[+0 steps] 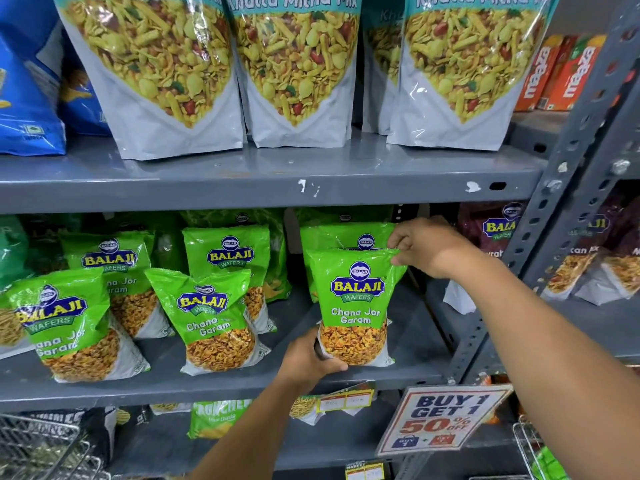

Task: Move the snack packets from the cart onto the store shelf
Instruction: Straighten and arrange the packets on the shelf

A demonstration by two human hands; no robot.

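Observation:
A green Balaji Chana Jor Garam packet point(356, 306) stands upright on the middle grey shelf point(207, 388), at the right end of the row. My left hand point(310, 358) grips its bottom left corner. My right hand point(424, 245) pinches its top right corner. Another green packet point(346, 235) stands right behind it. Several more of the same packets point(214, 317) lean on the shelf to the left. A wire cart basket point(45, 445) shows at the bottom left.
The upper shelf holds large Khatta Mitha Mix pouches point(298, 71), blue bags point(27, 81) and orange Maaza cartons point(561, 74). A grey perforated upright point(554, 202) stands at the right, with dark red packets point(491, 230) beyond. A "Buy 1 Get 1" sign point(440, 419) hangs below.

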